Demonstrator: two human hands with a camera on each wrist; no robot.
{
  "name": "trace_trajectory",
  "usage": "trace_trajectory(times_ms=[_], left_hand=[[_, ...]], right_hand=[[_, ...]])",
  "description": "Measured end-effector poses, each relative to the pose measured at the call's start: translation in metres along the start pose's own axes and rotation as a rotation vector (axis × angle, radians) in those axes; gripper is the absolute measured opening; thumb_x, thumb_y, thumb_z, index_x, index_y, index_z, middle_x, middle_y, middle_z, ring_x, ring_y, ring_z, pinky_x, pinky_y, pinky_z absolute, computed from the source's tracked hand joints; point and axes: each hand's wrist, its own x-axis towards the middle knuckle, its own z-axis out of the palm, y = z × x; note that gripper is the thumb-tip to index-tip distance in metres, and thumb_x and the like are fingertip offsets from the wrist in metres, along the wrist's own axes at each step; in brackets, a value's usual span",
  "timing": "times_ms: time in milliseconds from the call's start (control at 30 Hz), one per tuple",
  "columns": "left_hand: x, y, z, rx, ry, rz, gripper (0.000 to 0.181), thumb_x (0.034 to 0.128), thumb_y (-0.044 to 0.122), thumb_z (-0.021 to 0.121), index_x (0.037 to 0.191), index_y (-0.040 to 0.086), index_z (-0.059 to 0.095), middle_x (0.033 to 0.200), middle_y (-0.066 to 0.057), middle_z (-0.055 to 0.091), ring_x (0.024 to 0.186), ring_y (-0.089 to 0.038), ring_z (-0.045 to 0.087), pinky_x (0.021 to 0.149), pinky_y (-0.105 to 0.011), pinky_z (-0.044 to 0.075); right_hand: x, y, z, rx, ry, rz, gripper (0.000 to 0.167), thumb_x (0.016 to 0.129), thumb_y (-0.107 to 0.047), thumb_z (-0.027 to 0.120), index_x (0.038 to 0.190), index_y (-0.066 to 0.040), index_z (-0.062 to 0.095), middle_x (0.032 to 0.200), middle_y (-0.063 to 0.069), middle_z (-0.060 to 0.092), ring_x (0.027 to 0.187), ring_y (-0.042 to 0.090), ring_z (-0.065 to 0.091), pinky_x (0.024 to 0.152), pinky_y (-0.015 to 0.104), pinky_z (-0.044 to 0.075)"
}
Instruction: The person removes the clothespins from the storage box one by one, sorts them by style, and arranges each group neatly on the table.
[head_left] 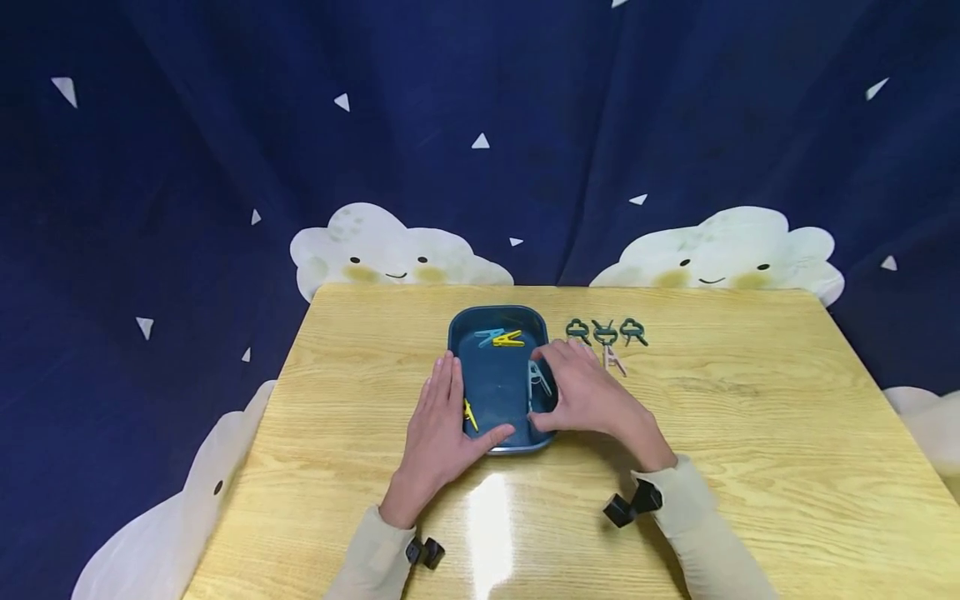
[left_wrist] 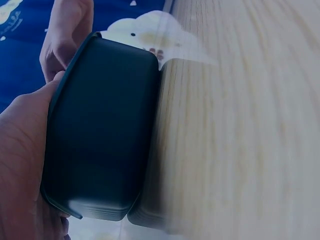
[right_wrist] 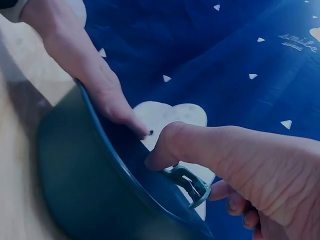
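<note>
A dark teal plastic bin [head_left: 498, 446] stands on the wooden table. My left hand [head_left: 438, 429] rests along its left rim, fingers straight, thumb reaching over the near edge. A pale green clothespin [head_left: 537, 377] is between the thumb and index finger of my right hand [head_left: 588, 392], at the bin's right side. The right wrist view shows this clothespin above the rim, one end against a finger. Inside the bin lie a blue clothespin [head_left: 487, 336] and a yellow clothespin [head_left: 509, 339] at the far end. Another yellow clothespin [head_left: 470, 415] is partly hidden by my left hand.
Right of the bin, three dark green clips [head_left: 605, 333] lie in a row on the table [head_left: 750, 433]. A pink clothespin [head_left: 614, 361] lies just in front of them. A dark blue curtain [head_left: 480, 183] with clouds hangs behind the table's far edge.
</note>
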Motion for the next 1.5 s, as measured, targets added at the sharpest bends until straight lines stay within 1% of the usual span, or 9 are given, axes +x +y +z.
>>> trace_trajectory(times_ms=[100,200,400,600,800,1033,1167,1333,1500], left_hand=[[-0.001,-0.001,0.0,-0.008,0.008,-0.001,0.128,0.0826,0.092,0.049,0.166,0.0,0.017,0.175,-0.014,0.012,0.161,-0.031,0.013,0.128,-0.051,0.02],[-0.002,-0.002,0.0,-0.018,0.016,0.003,0.128,0.0826,0.091,0.052,0.166,0.0,0.018,0.175,-0.015,0.013,0.161,-0.033,0.014,0.128,-0.051,0.02],[-0.003,-0.002,0.001,-0.025,0.007,0.001,0.127,0.083,0.09,0.053,0.166,0.001,0.016,0.175,-0.014,0.012,0.162,-0.031,0.012,0.129,-0.049,0.017],[-0.001,-0.003,0.001,-0.015,0.002,-0.001,0.127,0.0832,0.091,0.051,0.167,0.002,0.014,0.175,-0.013,0.01,0.162,-0.026,0.006,0.129,-0.048,0.017],[0.0,-0.003,0.0,-0.019,-0.007,-0.004,0.128,0.0829,0.091,0.051,0.167,0.004,0.011,0.176,-0.012,0.008,0.162,-0.023,0.001,0.129,-0.048,0.016],[-0.001,-0.003,0.0,-0.023,0.006,0.004,0.127,0.0834,0.09,0.052,0.167,0.002,0.014,0.176,-0.013,0.01,0.162,-0.025,0.004,0.128,-0.05,0.019],[-0.001,-0.003,0.0,-0.024,0.004,0.003,0.127,0.083,0.089,0.054,0.167,0.002,0.014,0.176,-0.013,0.009,0.162,-0.021,0.0,0.129,-0.048,0.016],[-0.001,-0.002,0.0,-0.023,0.002,0.0,0.127,0.0827,0.089,0.055,0.167,0.002,0.015,0.176,-0.012,0.01,0.162,-0.022,0.001,0.129,-0.047,0.015],[-0.001,-0.002,0.0,-0.02,0.008,0.002,0.127,0.0828,0.089,0.055,0.166,0.001,0.017,0.176,-0.012,0.01,0.162,-0.028,0.008,0.129,-0.049,0.018]], right_hand=[[-0.004,0.007,-0.005,0.015,0.006,0.033,0.085,0.065,-0.05,0.092,0.131,-0.006,0.06,0.126,0.009,0.065,0.111,0.028,0.052,0.099,0.053,0.044],[-0.008,0.018,-0.01,0.026,0.014,0.05,0.084,0.066,-0.048,0.092,0.131,-0.006,0.059,0.126,0.011,0.066,0.115,0.032,0.053,0.104,0.058,0.041],[-0.018,0.042,-0.02,0.036,0.043,0.079,0.083,0.065,-0.042,0.093,0.129,-0.004,0.059,0.127,0.015,0.065,0.117,0.037,0.051,0.108,0.062,0.036],[-0.027,0.069,-0.03,0.029,0.046,0.126,0.082,0.064,-0.035,0.095,0.13,-0.004,0.059,0.123,0.017,0.065,0.114,0.038,0.049,0.098,0.058,0.037],[-0.037,0.096,-0.037,0.007,0.035,0.194,0.08,0.065,-0.032,0.097,0.13,-0.003,0.059,0.12,0.02,0.064,0.1,0.036,0.046,0.087,0.05,0.036],[-0.047,0.124,-0.041,0.001,-0.007,0.253,0.085,0.067,-0.033,0.095,0.136,0.0,0.058,0.107,0.021,0.06,0.099,0.038,0.045,0.086,0.052,0.036],[-0.051,0.138,-0.04,0.003,-0.03,0.295,0.085,0.067,-0.034,0.095,0.135,-0.001,0.057,0.103,0.018,0.057,0.098,0.038,0.043,0.085,0.051,0.035],[-0.054,0.152,-0.037,-0.029,-0.055,0.312,0.084,0.068,-0.039,0.093,0.134,-0.002,0.057,0.105,0.02,0.057,0.096,0.038,0.044,0.082,0.05,0.037],[-0.055,0.16,-0.031,-0.042,-0.081,0.324,0.085,0.068,-0.042,0.092,0.135,-0.002,0.058,0.107,0.022,0.057,0.096,0.038,0.044,0.079,0.048,0.038]])
